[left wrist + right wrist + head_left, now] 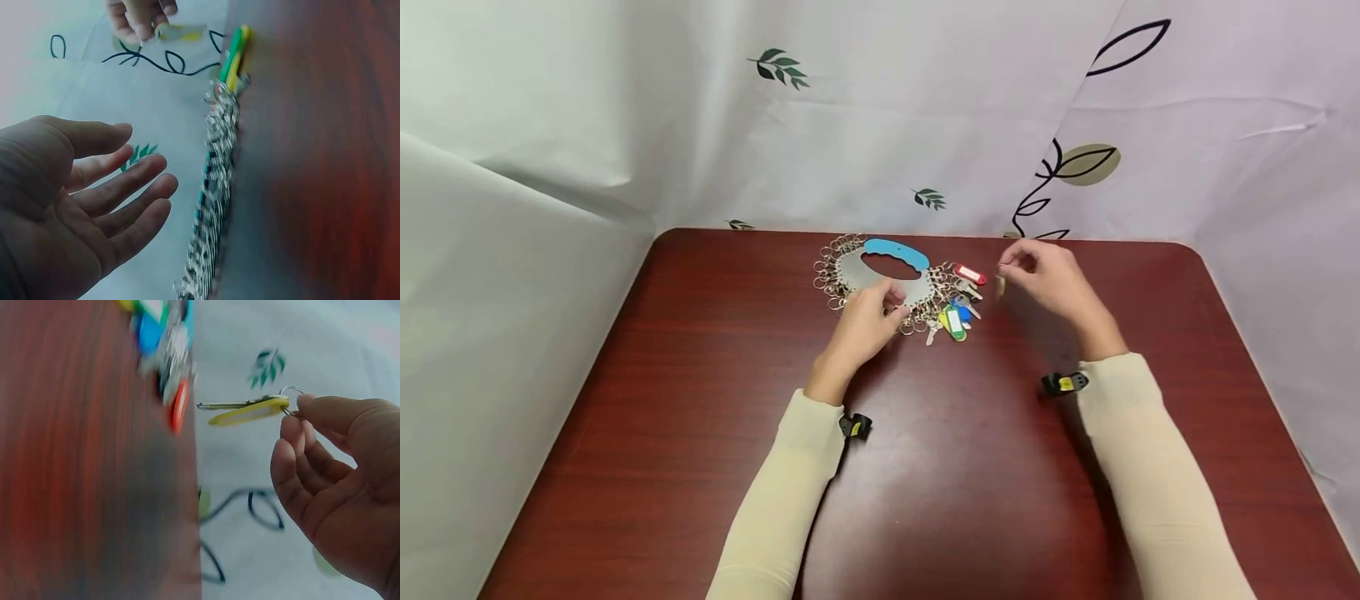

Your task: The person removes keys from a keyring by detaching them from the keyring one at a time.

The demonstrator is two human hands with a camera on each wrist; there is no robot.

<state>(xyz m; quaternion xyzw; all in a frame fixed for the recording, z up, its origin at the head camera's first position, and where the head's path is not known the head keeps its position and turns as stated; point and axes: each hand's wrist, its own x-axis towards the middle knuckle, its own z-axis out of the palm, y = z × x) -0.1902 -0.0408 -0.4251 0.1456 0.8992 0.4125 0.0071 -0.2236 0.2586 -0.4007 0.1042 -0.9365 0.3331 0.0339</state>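
Observation:
My right hand is raised off the table, to the right of the key holder. Thumb and fingertips pinch a metal key ring, from which a key and a yellow key tag hang. On the table lies a grey key holder plate with a blue grip and many small hooks and rings round its edge. Over its front edge hovers my left hand, its fingers relaxed and holding nothing. Beneath that hand, part of the plate is hidden.
At the plate's right end sit several keys with a red tag, a green tag, a blue tag and another yellow one. They rest on the dark red wooden table. White leaf-printed curtains enclose its back and sides.

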